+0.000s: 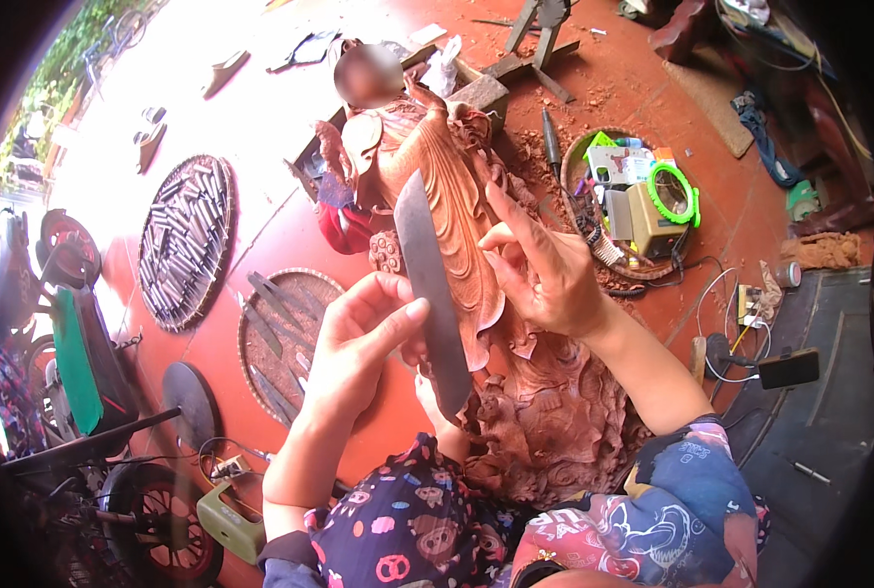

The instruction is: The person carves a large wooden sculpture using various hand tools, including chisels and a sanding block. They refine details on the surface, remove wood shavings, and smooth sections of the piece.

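Observation:
My left hand (pixel 358 338) holds a long, flat, dark grey blade-like strip (pixel 429 279) between thumb and fingers. It stands nearly upright, with a slanted upper tip. My right hand (pixel 554 274) is raised just right of the strip, apart from it. Its index finger points up, and thumb and middle finger are bent with a gap between them; nothing shows in it. Beneath both hands lies a large carved wooden statue (pixel 422 162) with flowing robe folds. Its near end (pixel 554 431) is a densely carved, darker base against my legs.
Left of me, a round basket (pixel 233 211) holds many chisel-like tools; a nearer basket (pixel 246 338) holds flat blades. At right, another basket (pixel 566 162) carries a boxy device with a green ring. Cables, a phone (pixel 788 369), a motorbike wheel (pixel 162 529) and wood chips surround the work.

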{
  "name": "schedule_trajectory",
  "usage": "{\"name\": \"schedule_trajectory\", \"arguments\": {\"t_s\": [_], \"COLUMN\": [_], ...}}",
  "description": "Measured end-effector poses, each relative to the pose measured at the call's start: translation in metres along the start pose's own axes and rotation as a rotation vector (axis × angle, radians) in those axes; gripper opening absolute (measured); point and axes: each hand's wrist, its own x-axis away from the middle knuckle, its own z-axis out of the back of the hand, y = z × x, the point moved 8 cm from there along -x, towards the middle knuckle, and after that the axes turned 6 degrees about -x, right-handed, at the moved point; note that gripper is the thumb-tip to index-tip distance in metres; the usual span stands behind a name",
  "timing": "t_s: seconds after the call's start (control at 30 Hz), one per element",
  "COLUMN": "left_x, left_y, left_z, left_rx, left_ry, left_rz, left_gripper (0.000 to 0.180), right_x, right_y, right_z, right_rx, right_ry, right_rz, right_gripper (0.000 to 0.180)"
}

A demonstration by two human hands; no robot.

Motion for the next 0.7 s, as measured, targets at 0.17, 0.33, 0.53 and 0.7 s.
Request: {"name": "schedule_trajectory", "arguments": {"t_s": [0.17,0.33,0.53,0.7], "left_x": [-0.014,-0.017,0.029,0.006], "left_y": [-0.005,0.009,0.065,0.003], "left_z": [-0.018,-0.022,-0.074,-0.062], "left_rx": [0.117,-0.039,-0.976,0.155], "left_ry": [-0.068,-0.023,0.155,-0.208], "left_rz": [0.035,-0.036,-1.067,0.063], "left_gripper": [0.013,0.014,0.022,0.015], "right_x": [0.002,0.007,0.006,0.021], "right_y": [-0.012,0.026,-0.004,-0.021], "right_z": [-0.002,-0.003,0.001,0.043], "right_rx": [0.093,-0.851,-0.811,-0.148], "right_ry": [-0.087,-0.032,-0.27,-0.117], "right_rz": [0.254,-0.691,-0.845,-0.164], "right_gripper": [0.067,0.064,0.13,0.063]}}
